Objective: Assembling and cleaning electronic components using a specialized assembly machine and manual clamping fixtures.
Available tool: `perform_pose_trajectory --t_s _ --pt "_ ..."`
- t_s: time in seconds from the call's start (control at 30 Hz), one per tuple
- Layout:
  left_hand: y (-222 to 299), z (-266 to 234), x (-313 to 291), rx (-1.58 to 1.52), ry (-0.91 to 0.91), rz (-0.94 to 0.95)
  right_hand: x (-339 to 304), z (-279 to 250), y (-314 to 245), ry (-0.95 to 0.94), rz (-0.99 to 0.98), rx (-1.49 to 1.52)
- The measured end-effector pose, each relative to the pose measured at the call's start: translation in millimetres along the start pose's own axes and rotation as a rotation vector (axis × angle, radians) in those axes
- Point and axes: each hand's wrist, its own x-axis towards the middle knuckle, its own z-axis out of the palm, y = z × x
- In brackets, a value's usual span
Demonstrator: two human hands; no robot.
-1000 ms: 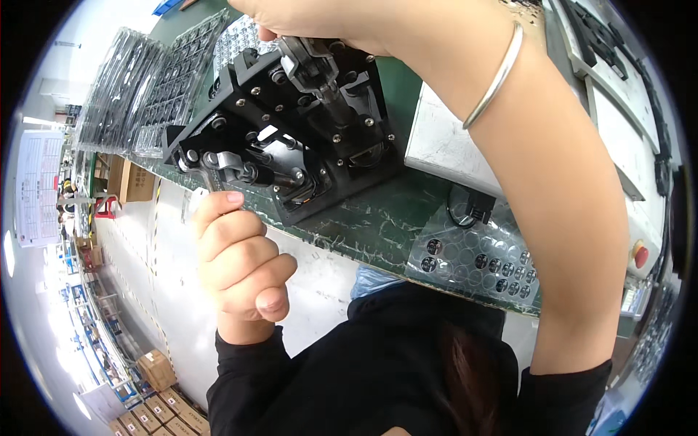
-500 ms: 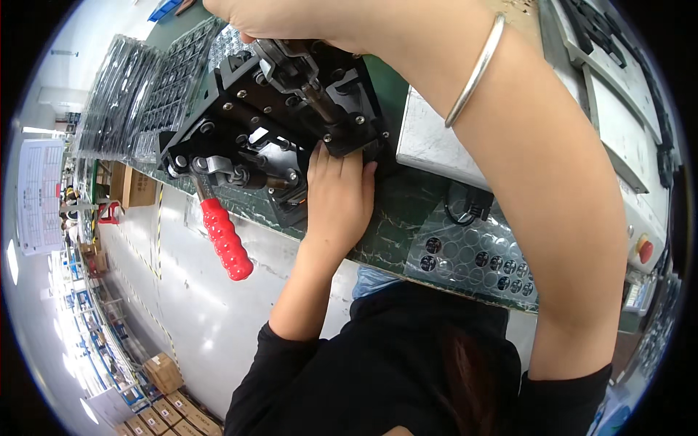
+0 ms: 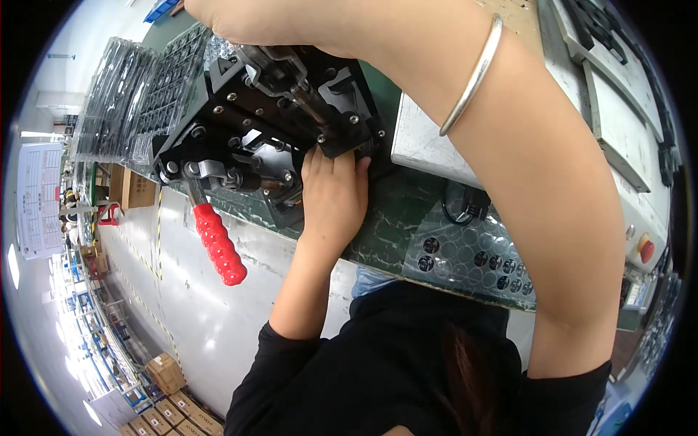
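Observation:
A black metal fixture (image 3: 280, 123) with toggle clamps stands on the green table ahead of me. My left hand (image 3: 333, 192) reaches under its near right block, fingers stretched forward and thumb apart; the fingertips are hidden beneath the block. At the top edge, my right hand (image 3: 225, 16) bends over the upper toggle clamp (image 3: 273, 71) and appears closed, but its fingers and whatever they hold are out of sight. From the lower left clamp (image 3: 211, 171) a red ribbed handle (image 3: 219, 245) hangs down past the table edge, with neither hand on it.
Stacked clear plastic trays (image 3: 116, 102) stand at the far left. Right of the fixture are a silver metal box (image 3: 429, 142), a black cable (image 3: 462, 207) and a clear sheet with round black pieces (image 3: 472, 258). A machine with a red button (image 3: 646, 251) stands far right.
My right hand has moved a little to the left and the upper clamp's linkage has shifted with it. The fixture and my left hand sit slightly further left in the picture.

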Motion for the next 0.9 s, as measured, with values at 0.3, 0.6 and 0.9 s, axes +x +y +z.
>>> perform_pose_trajectory --t_s 0.3,0.6,0.9 --pt "17.4 -20.8 -20.7 0.02 0.011 -0.036 -8.0 -34.7 -13.9 -0.061 0.337 0.535" --pt "29.6 -60.9 -51.4 -0.193 0.028 -0.014 -49.5 -48.8 -36.1 0.176 0.299 0.927" --pt "34.2 -71.5 -68.7 -0.28 0.094 0.0 -104.8 -47.3 -58.8 0.34 0.075 0.785"
